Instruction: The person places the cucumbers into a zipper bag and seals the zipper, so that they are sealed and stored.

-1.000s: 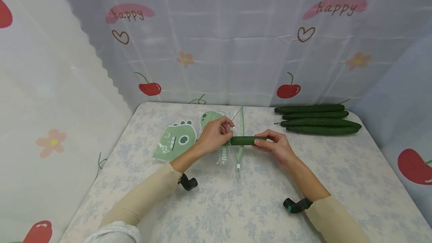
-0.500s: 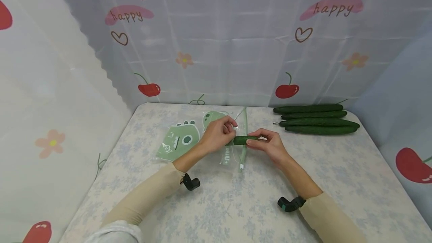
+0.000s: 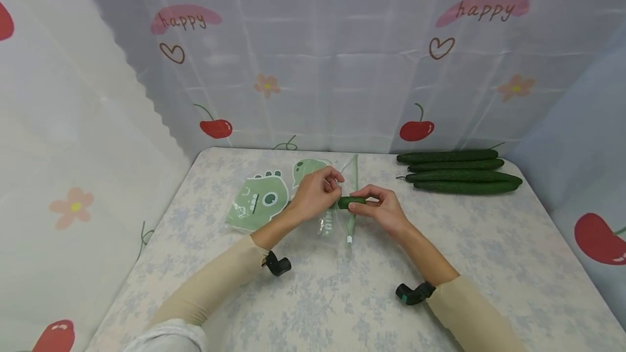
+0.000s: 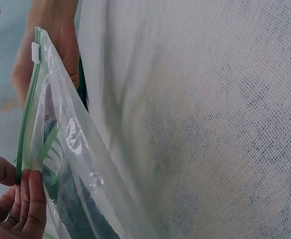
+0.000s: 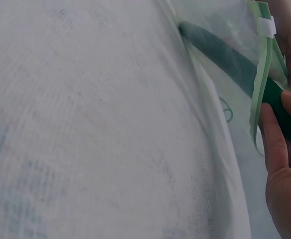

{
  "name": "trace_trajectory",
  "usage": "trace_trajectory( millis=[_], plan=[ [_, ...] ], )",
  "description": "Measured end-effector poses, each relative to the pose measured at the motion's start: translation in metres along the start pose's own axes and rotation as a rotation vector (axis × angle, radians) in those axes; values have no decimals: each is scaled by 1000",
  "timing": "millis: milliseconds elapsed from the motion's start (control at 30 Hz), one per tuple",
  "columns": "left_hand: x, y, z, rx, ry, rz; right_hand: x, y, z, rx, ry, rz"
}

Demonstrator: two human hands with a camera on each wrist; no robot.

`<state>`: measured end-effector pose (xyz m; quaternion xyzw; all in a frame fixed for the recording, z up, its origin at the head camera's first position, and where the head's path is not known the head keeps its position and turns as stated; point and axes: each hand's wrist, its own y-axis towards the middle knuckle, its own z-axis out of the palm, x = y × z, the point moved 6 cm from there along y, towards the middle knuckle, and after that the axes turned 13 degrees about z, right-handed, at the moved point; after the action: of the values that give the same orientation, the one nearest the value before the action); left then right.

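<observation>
A clear zip bag (image 3: 259, 205) with green dinosaur prints lies mid-table, its green-edged mouth facing right. My left hand (image 3: 315, 194) pinches the bag at its mouth; in the left wrist view its thumb and fingers (image 4: 35, 199) grip the green zip edge. My right hand (image 3: 383, 209) holds the end of a cucumber (image 3: 351, 202) between thumb and fingers, right at the mouth. In the right wrist view most of the cucumber (image 5: 225, 57) shows through the plastic, inside the bag. A white slider (image 5: 266, 27) sits at one end of the zip.
Several more cucumbers (image 3: 459, 173) lie side by side at the back right of the table. A pale floral cloth (image 3: 337, 297) covers the tabletop. Behind it hangs a curtain (image 3: 337, 91) printed with cherries and hearts.
My right hand has moved left, pushing the cucumber deeper into the bag, so less of it shows outside the mouth. My left hand keeps its grip on the bag, shifted slightly right.
</observation>
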<state>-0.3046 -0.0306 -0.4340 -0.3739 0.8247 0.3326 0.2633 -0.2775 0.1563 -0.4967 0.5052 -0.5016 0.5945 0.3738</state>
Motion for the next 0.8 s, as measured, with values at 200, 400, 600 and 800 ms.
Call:
trace_trajectory(
  millis=[200, 400, 600, 800],
  plan=[
    [-3, 1, 0, -17, -14, 13, 0, -1, 6, 30, 20, 3],
    [-4, 2, 0, -38, -33, 24, 2, -2, 10, 22, -4, -1],
    [2, -2, 4, -13, -42, 33, -9, -4, 15, 84, -157, -2],
    [14, -11, 10, 52, -7, 25, -11, -5, 20, 193, -423, -86]
  ],
)
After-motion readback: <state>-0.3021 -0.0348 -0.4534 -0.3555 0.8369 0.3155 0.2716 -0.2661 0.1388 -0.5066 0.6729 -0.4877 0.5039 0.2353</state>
